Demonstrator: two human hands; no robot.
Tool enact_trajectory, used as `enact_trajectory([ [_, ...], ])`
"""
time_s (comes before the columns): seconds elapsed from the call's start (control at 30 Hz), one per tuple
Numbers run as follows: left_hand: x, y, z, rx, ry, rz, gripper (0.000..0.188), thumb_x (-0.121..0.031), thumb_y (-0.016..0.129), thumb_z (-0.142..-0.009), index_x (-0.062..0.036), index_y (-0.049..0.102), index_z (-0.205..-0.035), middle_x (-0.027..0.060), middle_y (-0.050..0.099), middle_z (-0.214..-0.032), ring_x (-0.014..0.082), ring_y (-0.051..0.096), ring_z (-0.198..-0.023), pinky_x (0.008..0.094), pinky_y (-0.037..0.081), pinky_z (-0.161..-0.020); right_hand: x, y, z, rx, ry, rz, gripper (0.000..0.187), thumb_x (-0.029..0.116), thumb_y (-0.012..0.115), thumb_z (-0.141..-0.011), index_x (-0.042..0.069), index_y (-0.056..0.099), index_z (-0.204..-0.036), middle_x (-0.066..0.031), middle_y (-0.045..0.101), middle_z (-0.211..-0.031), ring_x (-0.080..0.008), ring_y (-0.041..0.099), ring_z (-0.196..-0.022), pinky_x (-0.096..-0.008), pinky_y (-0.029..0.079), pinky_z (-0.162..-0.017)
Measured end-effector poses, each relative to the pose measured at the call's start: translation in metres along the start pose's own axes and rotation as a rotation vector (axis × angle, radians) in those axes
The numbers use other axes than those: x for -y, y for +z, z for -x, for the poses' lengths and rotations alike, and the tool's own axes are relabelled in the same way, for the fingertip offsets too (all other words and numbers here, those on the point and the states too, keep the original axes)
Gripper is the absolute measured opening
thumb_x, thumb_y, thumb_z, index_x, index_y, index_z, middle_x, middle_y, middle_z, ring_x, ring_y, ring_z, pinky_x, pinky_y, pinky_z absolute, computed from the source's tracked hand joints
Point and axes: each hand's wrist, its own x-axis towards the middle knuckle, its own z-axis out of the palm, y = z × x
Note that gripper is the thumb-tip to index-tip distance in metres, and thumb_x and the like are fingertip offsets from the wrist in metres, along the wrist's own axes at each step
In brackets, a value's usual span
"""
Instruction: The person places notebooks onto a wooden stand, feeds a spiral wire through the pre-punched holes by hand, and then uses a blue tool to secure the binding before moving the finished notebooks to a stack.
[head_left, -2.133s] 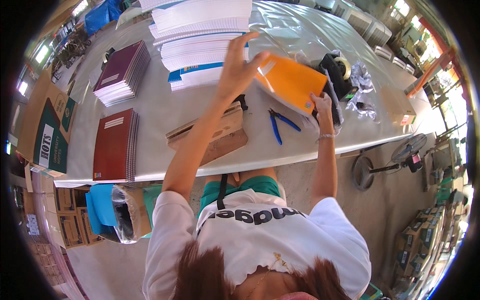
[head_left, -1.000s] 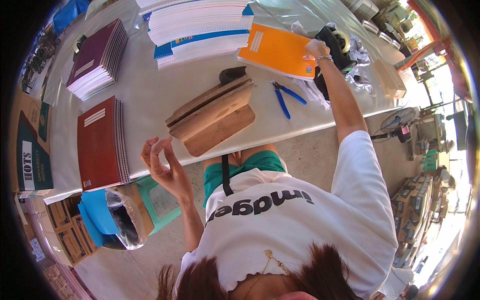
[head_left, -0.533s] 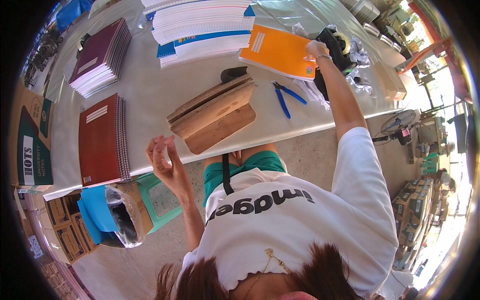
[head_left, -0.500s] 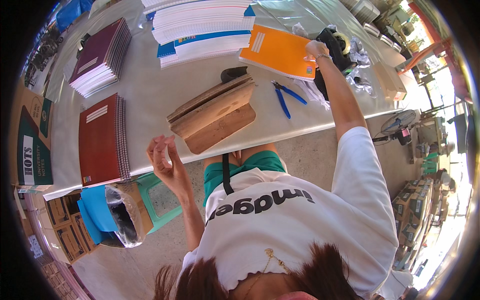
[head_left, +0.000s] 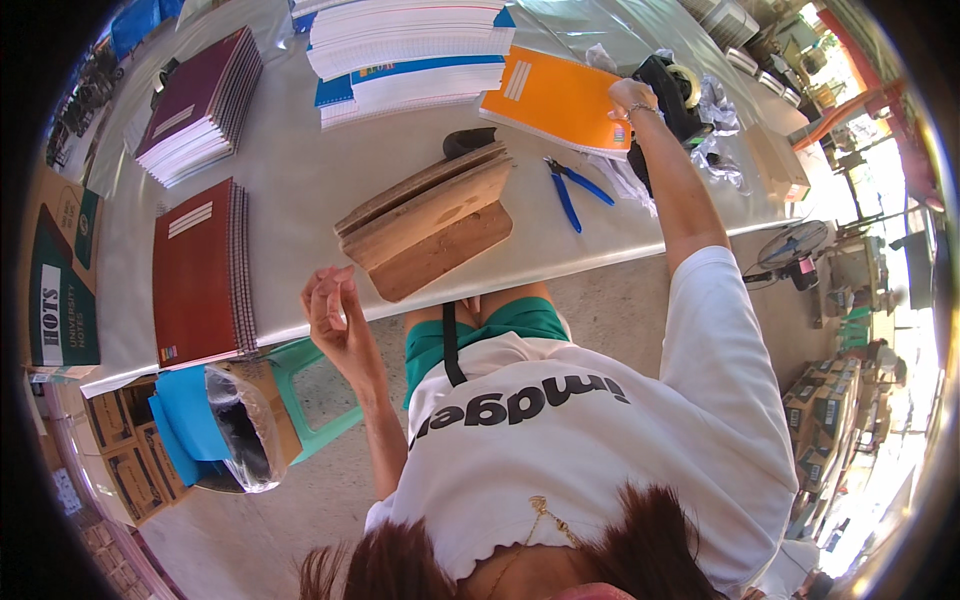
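Observation:
At the far right of the table, my right hand [head_left: 632, 97] is closed over the right end of an orange spiral notebook [head_left: 545, 95], which lies flat. My left hand [head_left: 338, 315] hovers at the table's near edge, its fingers half curled and somewhat apart, with nothing visible in it. Just right of that hand is a wooden block stand [head_left: 430, 230] with a slot along its top. A dark curved object [head_left: 468, 142] rests behind the stand. Blue-handled cutters [head_left: 572, 195] lie opened between the stand and the notebook.
Red notebooks [head_left: 195, 275] and purple notebooks [head_left: 195, 105] are stacked at left. White-paged, blue-covered notebooks [head_left: 410, 50] pile up at the back. A black tape dispenser [head_left: 675, 100] and crumpled plastic [head_left: 718, 105] sit beside my right hand. A carton [head_left: 62, 280] stands far left.
My left hand's fingers have drawn slightly closer together. The right hand stays at the orange notebook's end. The view has shifted a little.

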Motion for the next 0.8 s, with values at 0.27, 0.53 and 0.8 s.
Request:
enact_trajectory([
  [0.27, 0.001, 0.003, -0.001, 0.05, 0.005, 0.088, 0.011, -0.002, 0.056, -0.092, -0.005, 0.065, -0.099, 0.0042, 0.051, -0.112, 0.0133, 0.051, -0.107, 0.0317, 0.04, -0.096, -0.007, -0.025, 0.036, -0.039, 0.125, -0.035, 0.055, 0.062, 0.079, -0.06, 0.019, 0.069, -0.093, -0.0003, 0.069, -0.092, -0.0172, 0.064, -0.096, -0.0315, 0.052, -0.081],
  [0.53, 0.002, 0.005, 0.001, 0.063, 0.013, 0.091, 0.01, -0.001, 0.056, -0.092, -0.0038, 0.065, -0.097, 0.0033, 0.051, -0.111, 0.0128, 0.051, -0.106, 0.0311, 0.04, -0.096, -0.014, -0.054, 0.062, 0.079, -0.225, -0.013, 0.036, 0.03, 0.076, -0.072, 0.003, 0.068, -0.094, -0.0102, 0.07, -0.091, -0.022, 0.068, -0.08, -0.0356, 0.054, -0.071],
  [0.8, -0.006, 0.011, -0.007, 0.05, 0.031, 0.057, 0.013, 0.005, 0.054, -0.09, -0.002, 0.064, -0.095, 0.0047, 0.051, -0.108, 0.0145, 0.052, -0.105, 0.0314, 0.043, -0.094, -0.04, -0.031, 0.115, -0.222, -0.234, -1.622, 0.027, 0.007, 0.066, -0.08, -0.003, 0.064, -0.105, -0.0069, 0.066, -0.094, -0.0158, 0.063, -0.081, -0.0287, 0.05, -0.069],
])
